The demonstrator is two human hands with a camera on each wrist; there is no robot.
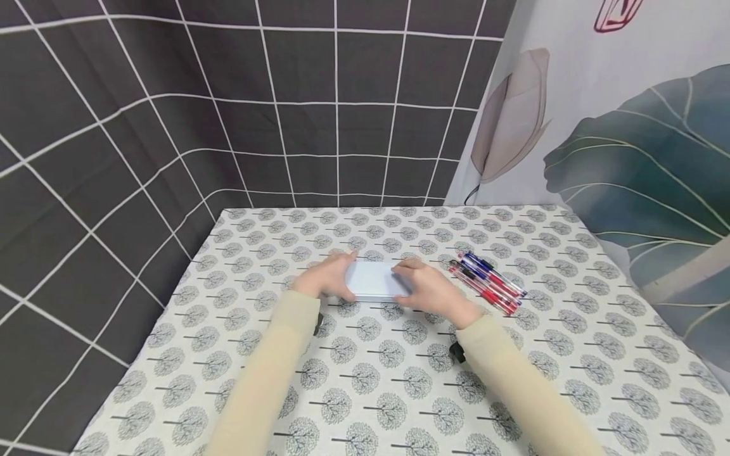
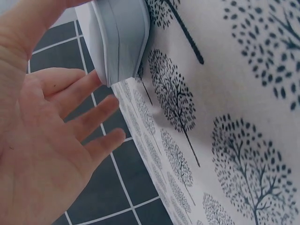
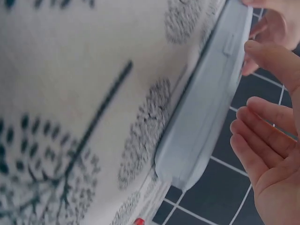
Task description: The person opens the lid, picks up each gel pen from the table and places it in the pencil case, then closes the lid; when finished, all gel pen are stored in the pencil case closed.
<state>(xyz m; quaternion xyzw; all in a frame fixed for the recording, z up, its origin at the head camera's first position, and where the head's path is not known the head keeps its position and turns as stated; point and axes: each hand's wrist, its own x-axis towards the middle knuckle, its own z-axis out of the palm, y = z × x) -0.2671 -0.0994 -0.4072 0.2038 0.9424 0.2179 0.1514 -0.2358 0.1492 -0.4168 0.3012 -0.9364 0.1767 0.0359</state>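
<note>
A flat pale blue-grey case (image 1: 371, 280) lies on the patterned cloth with its lid down, a seam running along its side. My left hand (image 1: 329, 277) holds the case's left end, thumb at the near edge and index finger at the far corner. In the left wrist view, the other fingers (image 2: 96, 117) of that hand spread away from the case (image 2: 124, 40). My right hand (image 1: 430, 291) is at the right end, its thumb close to the lid's edge. In the right wrist view, its relaxed fingers (image 3: 262, 133) stand apart from the case (image 3: 201, 108). A small latch (image 3: 229, 44) shows on the front.
Several pens (image 1: 487, 283) with red, blue and black parts lie in a loose group to the right of the case. The table's cloth (image 1: 365, 380) has a tree print. A dark gridded curtain (image 1: 308, 126) hangs behind, and a floral curtain (image 1: 644, 158) at the right.
</note>
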